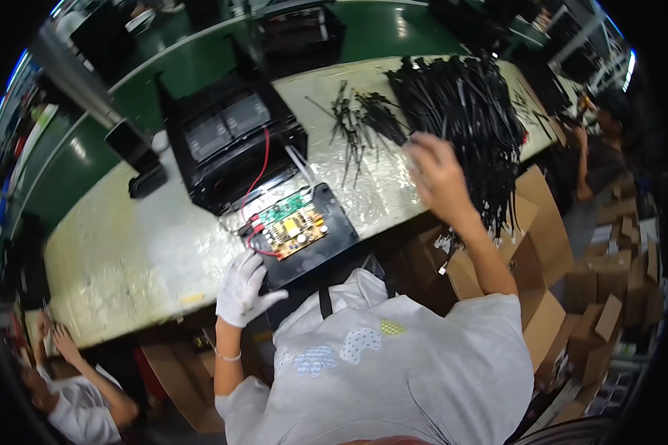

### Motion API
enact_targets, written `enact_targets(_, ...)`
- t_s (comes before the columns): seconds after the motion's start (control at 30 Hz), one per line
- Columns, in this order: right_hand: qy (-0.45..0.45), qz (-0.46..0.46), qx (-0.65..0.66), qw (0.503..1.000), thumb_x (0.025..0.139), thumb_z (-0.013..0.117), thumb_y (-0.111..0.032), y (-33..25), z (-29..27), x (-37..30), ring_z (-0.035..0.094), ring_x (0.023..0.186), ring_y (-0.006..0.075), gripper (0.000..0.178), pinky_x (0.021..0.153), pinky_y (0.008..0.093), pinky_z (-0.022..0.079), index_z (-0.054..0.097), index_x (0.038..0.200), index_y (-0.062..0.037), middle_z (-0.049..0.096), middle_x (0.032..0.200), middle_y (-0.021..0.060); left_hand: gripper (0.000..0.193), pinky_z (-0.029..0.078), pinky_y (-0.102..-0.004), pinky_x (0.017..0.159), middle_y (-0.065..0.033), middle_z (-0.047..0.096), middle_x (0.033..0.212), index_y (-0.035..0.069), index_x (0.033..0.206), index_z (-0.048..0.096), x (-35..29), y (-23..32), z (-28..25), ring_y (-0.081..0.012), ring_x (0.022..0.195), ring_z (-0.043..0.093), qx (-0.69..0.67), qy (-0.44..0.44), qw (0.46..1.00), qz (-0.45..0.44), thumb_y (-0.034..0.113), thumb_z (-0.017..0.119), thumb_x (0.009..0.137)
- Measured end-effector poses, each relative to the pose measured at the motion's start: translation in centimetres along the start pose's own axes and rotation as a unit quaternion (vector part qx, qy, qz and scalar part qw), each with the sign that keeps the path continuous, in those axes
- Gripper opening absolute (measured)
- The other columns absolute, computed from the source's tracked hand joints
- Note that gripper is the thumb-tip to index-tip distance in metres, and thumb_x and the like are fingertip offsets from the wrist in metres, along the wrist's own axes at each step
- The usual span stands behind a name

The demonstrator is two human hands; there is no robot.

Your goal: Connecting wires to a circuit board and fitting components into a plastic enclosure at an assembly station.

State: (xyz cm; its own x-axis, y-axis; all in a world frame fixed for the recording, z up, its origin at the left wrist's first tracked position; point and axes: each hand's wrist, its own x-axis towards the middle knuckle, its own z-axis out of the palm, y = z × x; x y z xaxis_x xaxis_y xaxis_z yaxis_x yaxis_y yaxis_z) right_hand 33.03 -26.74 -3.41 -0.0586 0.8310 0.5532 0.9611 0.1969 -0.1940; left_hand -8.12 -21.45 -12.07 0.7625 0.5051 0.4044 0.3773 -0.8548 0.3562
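Spread open with its thumb held wide, the gloved left hand (243, 291) has its fingertips at the near left edge of a flat black panel (315, 257), seemingly with nothing gripped. Fingers of the bare right hand (439, 178) are bent and blurred beside a small bunch of black ties (381, 117); whether they hold any, I cannot tell. On the panel lies a green and tan circuit board (293, 226), and a red wire (265, 159) runs from it to the open black case (230, 126) behind. A large heap of black cables (456, 104) covers the table's (111, 245) right part.
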Motion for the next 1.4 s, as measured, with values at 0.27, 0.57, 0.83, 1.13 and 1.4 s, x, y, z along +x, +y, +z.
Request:
enact_targets(0.27, 0.060, 0.085, -0.352, 0.930, 0.087, 0.069, -0.025, 11.4, 0.9, -0.2, 0.049, 0.117, 0.0469, 0.036, 0.100, 0.0483, 0.042, 0.056, 0.096, 0.0063, 0.056, 0.116, 0.0280, 0.064, 0.049, -0.0482, 0.094, -0.0173, 0.059, 0.118, 0.003, 0.109, 0.053, 0.0, -0.5, 2.0, -0.0411, 0.115, 0.057, -0.004, 0.050, 0.999, 0.003, 0.032, 0.087, 0.064)
enact_targets(0.57, 0.163, 0.164, -0.225, 0.946, 0.096, 0.058, -0.016, 11.9, -1.0, -0.3, 0.064, 0.095, 0.0445, 0.023, 0.078, 0.0470, 0.054, 0.056, 0.098, 0.0067, 0.058, 0.122, 0.0284, 0.064, 0.047, -0.0500, 0.097, -0.0176, 0.055, 0.121, 0.003, 0.115, 0.050, -0.5, -0.1, 1.7, -0.0432, 0.119, 0.053, -0.004, 0.047, 0.999, -0.015, 0.024, 0.086, 0.066)
enact_targets(0.83, 0.095, 0.147, -0.223, 0.959, 0.088, 0.069, -0.025, 7.9, -2.9, 1.4, 0.055, 0.117, 0.0390, 0.031, 0.096, 0.0438, 0.048, 0.063, 0.103, 0.0020, 0.059, 0.127, 0.0211, 0.064, 0.047, -0.0499, 0.097, -0.0176, 0.055, 0.122, 0.004, 0.116, 0.050, -0.5, 0.1, 1.8, -0.0432, 0.120, 0.053, 0.010, 0.052, 0.998, -0.021, 0.021, 0.086, 0.065)
enact_targets(1.13, 0.038, 0.042, -0.309, 0.949, 0.094, 0.058, -0.021, 12.9, 0.0, 2.7, 0.048, 0.127, 0.0423, 0.025, 0.104, 0.0465, 0.041, 0.060, 0.103, 0.0023, 0.057, 0.126, 0.0262, 0.064, 0.045, -0.0499, 0.100, -0.0170, 0.056, 0.125, 0.005, 0.114, 0.052, -0.4, 0.3, 2.1, -0.0426, 0.123, 0.052, 0.001, 0.064, 0.997, -0.041, 0.017, 0.087, 0.063)
enact_targets(1.4, 0.058, 0.163, 0.494, 0.852, 0.108, 0.033, -0.024, 0.8, -10.5, 4.5, 0.052, 0.057, 0.0116, 0.030, 0.051, 0.0240, 0.045, 0.050, 0.116, 0.0001, 0.062, 0.092, 0.0136, 0.040, 0.044, -0.0492, 0.100, -0.0198, 0.060, 0.119, 0.001, 0.106, 0.058, 1.1, 2.1, -0.4, -0.0396, 0.115, 0.056, -0.098, 0.173, 0.977, -0.079, 0.000, 0.063, 0.067)
